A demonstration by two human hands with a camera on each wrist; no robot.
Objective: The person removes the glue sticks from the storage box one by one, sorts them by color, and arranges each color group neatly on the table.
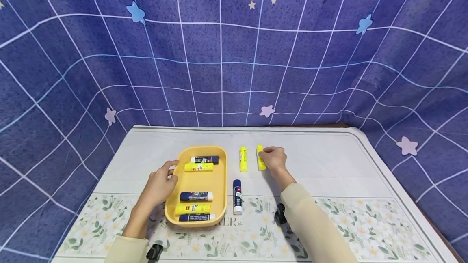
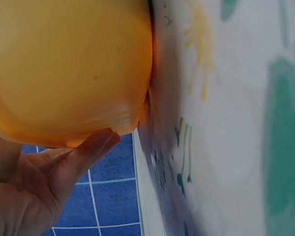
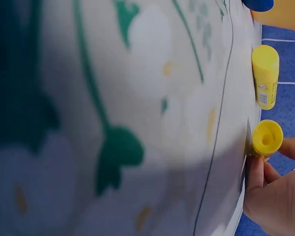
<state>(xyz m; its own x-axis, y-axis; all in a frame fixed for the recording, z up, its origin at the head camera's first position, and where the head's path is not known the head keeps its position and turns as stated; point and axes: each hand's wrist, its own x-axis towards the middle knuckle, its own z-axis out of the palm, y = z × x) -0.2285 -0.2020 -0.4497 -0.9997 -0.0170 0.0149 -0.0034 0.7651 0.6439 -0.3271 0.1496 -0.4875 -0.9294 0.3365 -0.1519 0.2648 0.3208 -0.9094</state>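
Observation:
In the head view, my right hand pinches a yellow glue stick lying on the table. The right wrist view shows the round end of this glue stick between thumb and fingers. My left hand rests its fingertips against the left side of a yellow tray. From the left wrist view, extended fingers touch the tray's outer wall. Inside the tray lie two yellow glue sticks and three navy ones with white ends.
Left of the right hand, another yellow glue stick lies on the table. A navy glue stick lies nearer, just right of the tray. A white cloth with a floral band covers the table. Behind it hangs a blue gridded curtain.

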